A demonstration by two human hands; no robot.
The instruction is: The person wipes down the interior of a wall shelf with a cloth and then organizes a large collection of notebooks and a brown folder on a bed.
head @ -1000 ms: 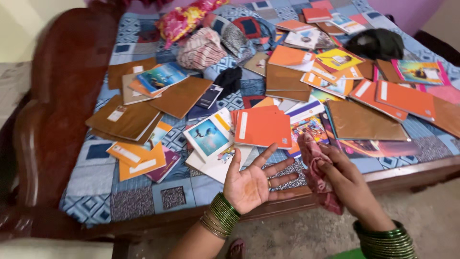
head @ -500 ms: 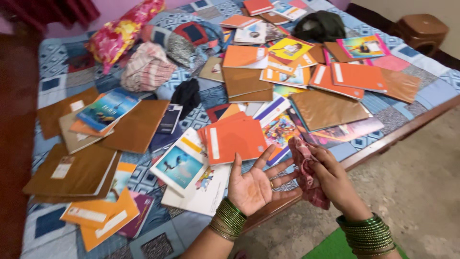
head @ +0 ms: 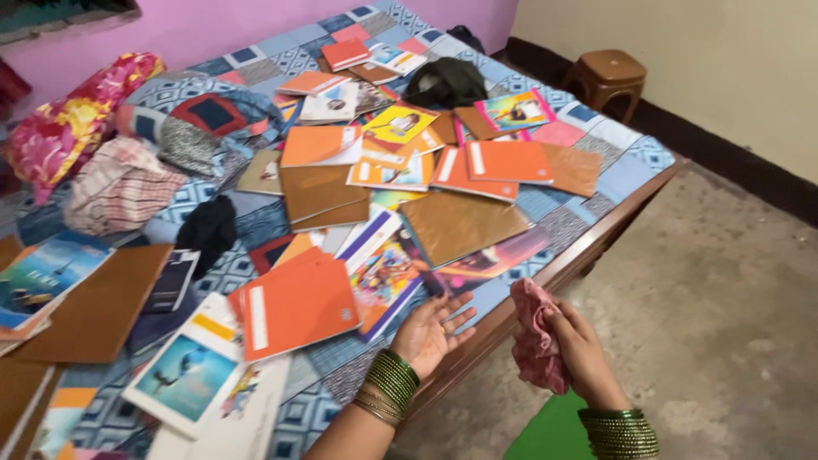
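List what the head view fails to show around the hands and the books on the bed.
- Pink cloth: bunched in the right hand, so its shape stays hidden.
- Orange notebook: it covers the books beneath it.
- Brown book: partly under other books.
- Left hand: open palm, its forearm cut by the bottom edge.
- Book covers: print too small.

Orange and brown notebooks (head: 294, 305) litter the patchwork bed (head: 626, 166) — folded clothes (head: 119, 183) at one end, a brown stool (head: 607, 72) beyond.
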